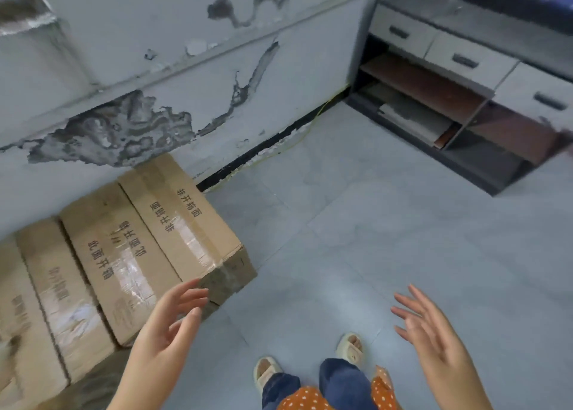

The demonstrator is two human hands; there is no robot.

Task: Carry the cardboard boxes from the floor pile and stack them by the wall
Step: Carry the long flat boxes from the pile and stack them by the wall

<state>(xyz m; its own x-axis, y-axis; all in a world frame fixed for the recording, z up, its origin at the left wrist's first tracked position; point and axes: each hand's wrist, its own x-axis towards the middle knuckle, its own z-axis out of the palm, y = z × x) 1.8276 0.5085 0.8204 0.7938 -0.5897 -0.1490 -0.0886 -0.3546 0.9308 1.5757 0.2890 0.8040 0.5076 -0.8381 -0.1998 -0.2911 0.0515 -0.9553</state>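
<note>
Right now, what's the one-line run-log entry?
left hand: open, empty | right hand: open, empty | cardboard boxes: row against wall | nothing carried

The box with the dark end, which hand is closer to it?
Left. The left hand is open right beside the box, at its dark end. The right hand is open far off over bare floor.

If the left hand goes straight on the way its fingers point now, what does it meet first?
Most likely the near corner of the rightmost cardboard box: the left hand is open, fingertips just short of it, though depth is unclear.
</note>
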